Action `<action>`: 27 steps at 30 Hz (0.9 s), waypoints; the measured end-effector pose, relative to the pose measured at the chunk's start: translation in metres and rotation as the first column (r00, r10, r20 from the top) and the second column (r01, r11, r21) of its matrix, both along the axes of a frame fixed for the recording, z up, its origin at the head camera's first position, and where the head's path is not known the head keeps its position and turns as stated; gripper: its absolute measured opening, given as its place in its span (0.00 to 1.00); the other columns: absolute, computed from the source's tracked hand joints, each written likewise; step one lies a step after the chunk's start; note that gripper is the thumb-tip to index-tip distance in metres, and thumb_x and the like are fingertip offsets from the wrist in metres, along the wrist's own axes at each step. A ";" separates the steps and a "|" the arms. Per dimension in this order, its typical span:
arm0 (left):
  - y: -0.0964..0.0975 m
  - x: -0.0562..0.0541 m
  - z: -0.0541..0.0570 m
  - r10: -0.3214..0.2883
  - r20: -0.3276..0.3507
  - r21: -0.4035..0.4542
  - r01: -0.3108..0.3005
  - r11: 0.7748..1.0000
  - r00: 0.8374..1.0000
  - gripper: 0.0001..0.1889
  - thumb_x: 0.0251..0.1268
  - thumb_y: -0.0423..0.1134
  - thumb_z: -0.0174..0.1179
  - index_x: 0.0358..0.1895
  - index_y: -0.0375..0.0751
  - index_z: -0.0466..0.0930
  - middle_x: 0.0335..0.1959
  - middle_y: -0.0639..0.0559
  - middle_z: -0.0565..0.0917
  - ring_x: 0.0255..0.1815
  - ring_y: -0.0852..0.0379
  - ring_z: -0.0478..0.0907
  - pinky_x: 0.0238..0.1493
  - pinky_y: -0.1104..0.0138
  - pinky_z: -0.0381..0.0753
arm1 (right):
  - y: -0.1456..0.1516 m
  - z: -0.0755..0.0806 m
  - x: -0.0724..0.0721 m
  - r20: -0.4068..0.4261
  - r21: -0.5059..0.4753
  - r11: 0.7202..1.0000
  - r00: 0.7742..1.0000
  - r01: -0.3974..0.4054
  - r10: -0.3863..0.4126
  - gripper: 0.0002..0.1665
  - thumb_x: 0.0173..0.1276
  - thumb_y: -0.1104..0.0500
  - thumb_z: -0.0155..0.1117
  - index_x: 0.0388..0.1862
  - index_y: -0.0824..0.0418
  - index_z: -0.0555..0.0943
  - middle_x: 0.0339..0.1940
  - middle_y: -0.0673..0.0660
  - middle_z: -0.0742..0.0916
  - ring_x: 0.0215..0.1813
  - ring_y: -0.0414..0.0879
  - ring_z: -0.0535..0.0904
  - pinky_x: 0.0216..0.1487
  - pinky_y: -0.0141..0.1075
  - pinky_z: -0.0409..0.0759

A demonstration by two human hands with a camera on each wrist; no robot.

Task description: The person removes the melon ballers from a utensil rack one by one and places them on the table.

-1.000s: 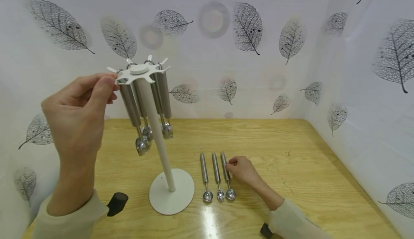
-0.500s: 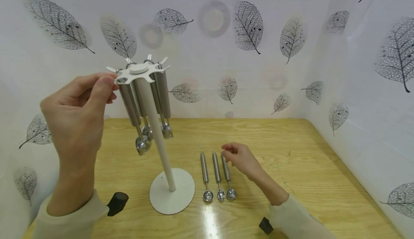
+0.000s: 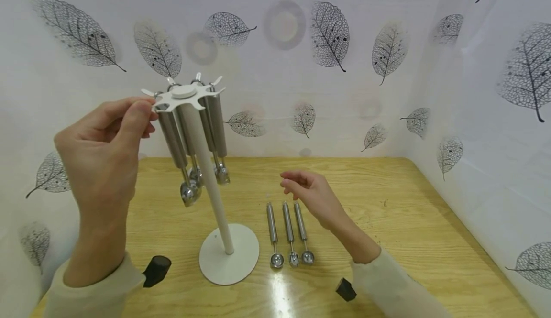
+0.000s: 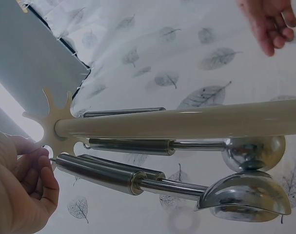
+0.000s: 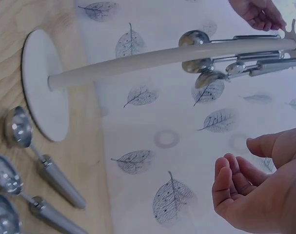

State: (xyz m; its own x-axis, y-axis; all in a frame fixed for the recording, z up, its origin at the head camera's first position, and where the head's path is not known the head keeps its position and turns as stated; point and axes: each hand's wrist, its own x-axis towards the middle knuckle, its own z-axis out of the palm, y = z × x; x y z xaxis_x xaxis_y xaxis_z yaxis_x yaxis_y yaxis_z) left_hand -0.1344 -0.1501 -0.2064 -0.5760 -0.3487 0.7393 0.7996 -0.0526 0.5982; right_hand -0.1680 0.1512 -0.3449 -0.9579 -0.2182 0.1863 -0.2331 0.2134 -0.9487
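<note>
A: Scoops (image 3: 289,234), three of them, lie side by side on the counter (image 3: 387,222) just below the right hand (image 3: 311,194), whose grip is loose, fingers relaxed and holding nothing, in the head view. What about the other hand?

B: Left hand (image 3: 101,158) pinches the edge of the slotted top disc (image 3: 184,99) of the white stand (image 3: 215,179); three hanging scoops (image 3: 193,141) sit just right of that grip.

A: From the left wrist, the fingertips (image 4: 38,163) pinch right at a slot beside the nearest handle (image 4: 101,173). I'd keep that pinch steady so the disc doesn't turn.

B: From the right wrist, the palm (image 5: 257,195) is open, above and apart from the lying scoops (image 5: 35,165). I'd take the nearest one by its handle end, so its tip can meet a free slot.
</note>
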 end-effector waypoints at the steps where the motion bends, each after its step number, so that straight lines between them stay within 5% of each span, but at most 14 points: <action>1: 0.000 0.000 0.000 -0.003 0.000 0.006 0.003 1.000 1.000 0.13 0.64 0.29 0.72 0.42 0.17 0.86 0.31 0.41 0.88 0.27 0.54 0.80 0.35 0.74 0.83 | -0.002 0.004 0.001 -0.012 -0.005 1.000 1.000 -0.004 0.004 0.20 0.79 0.56 0.63 0.62 0.67 0.82 0.49 0.59 0.88 0.48 0.54 0.83 0.44 0.34 0.84; 15: 0.000 -0.002 -0.001 0.011 -0.012 -0.013 -0.011 1.000 1.000 0.14 0.64 0.30 0.72 0.42 0.18 0.86 0.31 0.40 0.88 0.27 0.54 0.80 0.35 0.73 0.83 | -0.037 0.054 0.002 -0.190 -0.068 0.995 0.980 -0.068 0.054 0.15 0.79 0.59 0.63 0.58 0.64 0.83 0.44 0.57 0.88 0.45 0.50 0.83 0.46 0.37 0.85; 21: -0.001 -0.001 -0.001 -0.037 0.041 0.043 0.035 0.998 0.998 0.12 0.63 0.28 0.73 0.42 0.18 0.86 0.31 0.41 0.88 0.28 0.53 0.80 0.36 0.73 0.83 | -0.054 0.067 0.000 -0.244 -0.129 0.987 0.968 -0.099 0.065 0.13 0.78 0.61 0.64 0.57 0.65 0.84 0.44 0.57 0.88 0.44 0.49 0.83 0.48 0.41 0.86; 27: -0.001 -0.002 -0.002 0.004 -0.013 -0.007 -0.004 1.000 1.000 0.14 0.64 0.30 0.72 0.42 0.17 0.86 0.31 0.40 0.88 0.27 0.53 0.80 0.35 0.73 0.83 | -0.069 0.077 -0.003 -0.291 -0.176 0.975 0.954 -0.133 0.078 0.14 0.76 0.65 0.65 0.57 0.69 0.82 0.47 0.60 0.87 0.47 0.56 0.83 0.49 0.38 0.85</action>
State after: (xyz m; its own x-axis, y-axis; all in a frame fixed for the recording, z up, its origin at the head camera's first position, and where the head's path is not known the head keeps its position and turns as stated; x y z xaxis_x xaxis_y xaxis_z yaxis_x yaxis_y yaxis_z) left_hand -0.1363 -0.1508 -0.2082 -0.5654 -0.3452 0.7491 0.8073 -0.0452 0.5884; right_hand -0.1709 0.0821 -0.2683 -0.8341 -0.2489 0.4922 -0.5069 -0.0059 -0.8620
